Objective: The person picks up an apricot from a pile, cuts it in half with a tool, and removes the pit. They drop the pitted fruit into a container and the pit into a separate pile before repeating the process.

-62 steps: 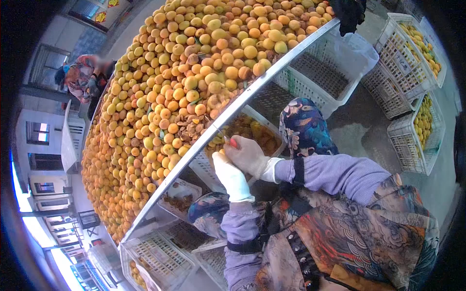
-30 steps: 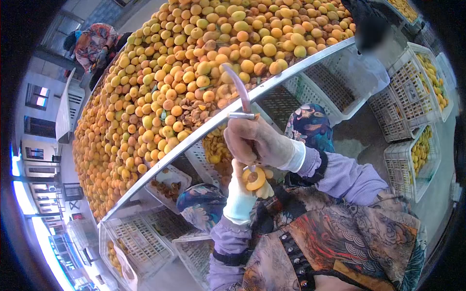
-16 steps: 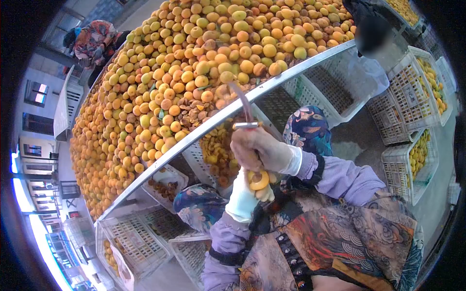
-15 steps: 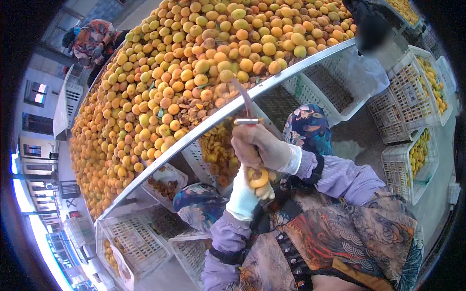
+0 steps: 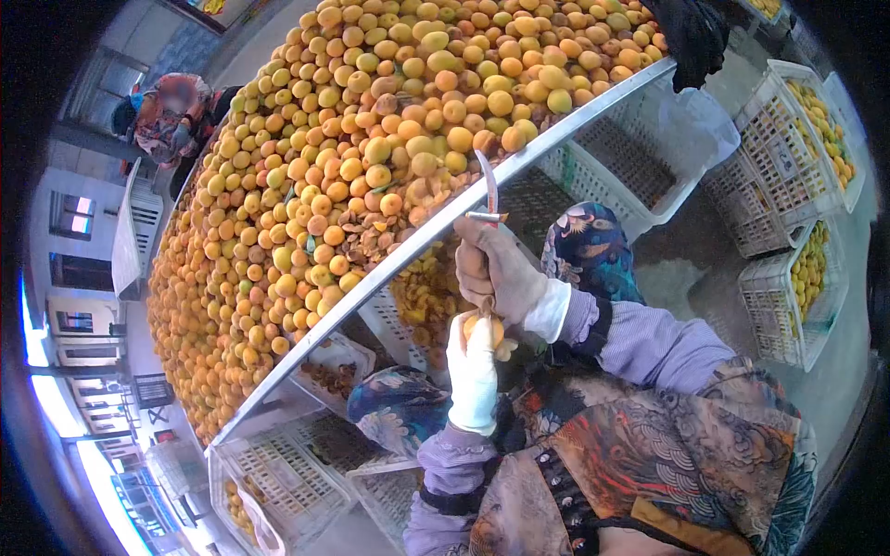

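My left hand, in a white glove, is closed around an orange-yellow apricot; the fingers cover much of the fruit. Just above it, my right hand, also gloved, grips a small curved knife with the blade pointing up and away from the fruit. The right fingertips touch or nearly touch the apricot; a small brownish bit shows between the hands, too small to name. Beyond my hands, a large heap of apricots fills a metal-edged table.
Under the table edge stands a crate of cut apricot pieces and a bin of brown scraps. White plastic crates stand at lower left and right, the latter holding fruit. Another person sits at the far left.
The cut apricot's exposed ring-shaped face has turned out of sight in my left hand. My right hand has shifted slightly right, the knife turning more upright. The view has tilted a little.
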Available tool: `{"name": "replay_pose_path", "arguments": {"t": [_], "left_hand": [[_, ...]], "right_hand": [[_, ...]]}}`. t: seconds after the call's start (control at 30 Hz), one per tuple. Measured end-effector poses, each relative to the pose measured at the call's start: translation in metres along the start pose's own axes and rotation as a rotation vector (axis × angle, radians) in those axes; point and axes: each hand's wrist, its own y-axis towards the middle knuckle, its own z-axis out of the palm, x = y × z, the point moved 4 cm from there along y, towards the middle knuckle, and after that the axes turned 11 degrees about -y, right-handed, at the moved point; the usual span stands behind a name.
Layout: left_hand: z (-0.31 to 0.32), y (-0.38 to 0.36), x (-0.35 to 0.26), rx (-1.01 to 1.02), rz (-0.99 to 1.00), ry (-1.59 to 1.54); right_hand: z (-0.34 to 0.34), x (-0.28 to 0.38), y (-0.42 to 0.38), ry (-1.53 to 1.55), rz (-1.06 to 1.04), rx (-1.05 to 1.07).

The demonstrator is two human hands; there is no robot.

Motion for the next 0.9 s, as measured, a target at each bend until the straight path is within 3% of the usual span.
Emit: {"name": "replay_pose_path", "arguments": {"t": [0.1, 0.27, 0.4, 0.43, 0.57, 0.63, 0.67, 0.7, 0.8, 0.87, 0.9], "left_hand": [[0.001, -0.001, -0.004, 0.017, 0.0, 0.086], [0.002, -0.001, -0.008, 0.049, 0.305, 0.427], [-0.005, 0.004, -0.006, 0.052, 0.238, 0.347], [-0.015, 0.014, 0.003, 0.031, 0.328, 0.325], [-0.017, 0.035, -0.022, 0.082, 0.105, 0.119], [-0.015, 0.045, -0.043, 0.035, 0.226, 0.05], [-0.021, 0.053, -0.052, 0.022, 0.189, 0.02], [-0.02, 0.063, -0.065, 0.038, 0.226, -0.026], [-0.036, 0.1, -0.083, 0.032, 0.069, -0.265], [-0.048, 0.119, -0.072, 0.057, -0.179, -0.457], [-0.052, 0.12, -0.065, -0.05, -0.198, -0.424]], "right_hand": [[-0.004, -0.007, 0.003, 0.123, 0.115, 0.07], [-0.003, -0.009, -0.001, 0.23, 0.229, 0.1], [0.005, -0.003, 0.006, 0.004, 0.221, -0.098], [0.011, 0.0, 0.007, 0.005, 0.215, -0.098], [0.016, 0.02, 0.019, -0.049, 0.023, -0.175], [0.017, 0.036, 0.027, 0.044, -0.115, -0.219], [0.015, 0.044, 0.027, 0.014, -0.147, -0.168], [0.013, 0.05, 0.026, 0.007, -0.1, -0.196], [0.002, 0.047, 0.03, 0.047, -0.149, -0.147], [-0.004, 0.041, 0.028, 0.038, -0.058, -0.212], [-0.008, 0.039, 0.026, 0.025, -0.064, -0.191]]}}
